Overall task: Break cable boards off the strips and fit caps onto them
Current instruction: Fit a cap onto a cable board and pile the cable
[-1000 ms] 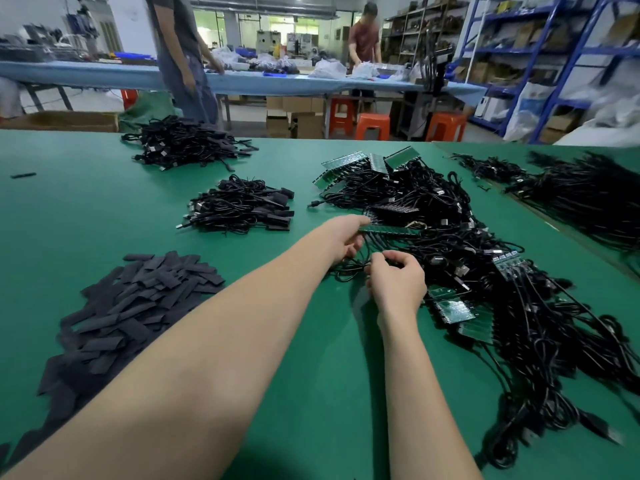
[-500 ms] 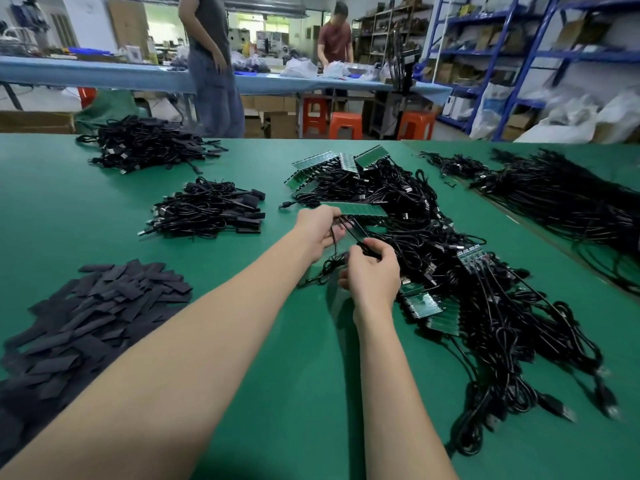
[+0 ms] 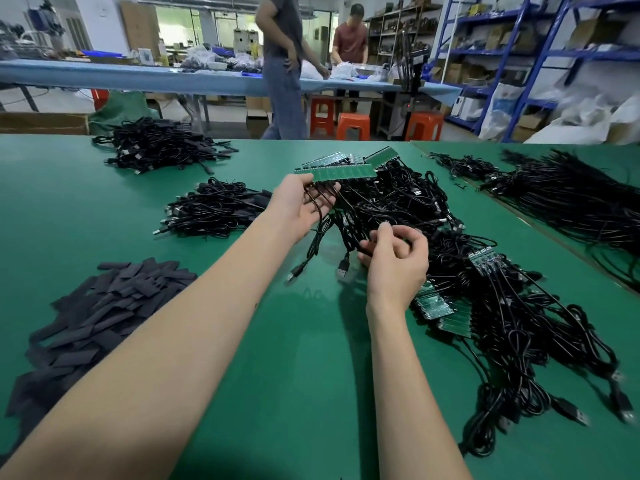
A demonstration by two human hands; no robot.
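My left hand holds up a green strip of cable boards by its left end, above the table, with black cables hanging down from it. My right hand is below and to the right, its fingers curled round a bundle of those hanging black cables. USB plugs dangle just over the green table. A heap of flat black caps lies at the left. More board strips lie in the big cable tangle on the right.
Two piles of black finished cables lie left of centre and further back. Another cable mass covers the adjoining table at the right. Two persons stand at a blue bench behind, by orange stools and blue shelving.
My left hand has lifted the board strip higher off the pile and the cables now hang from it. My right hand has moved down and closed round the hanging cables.
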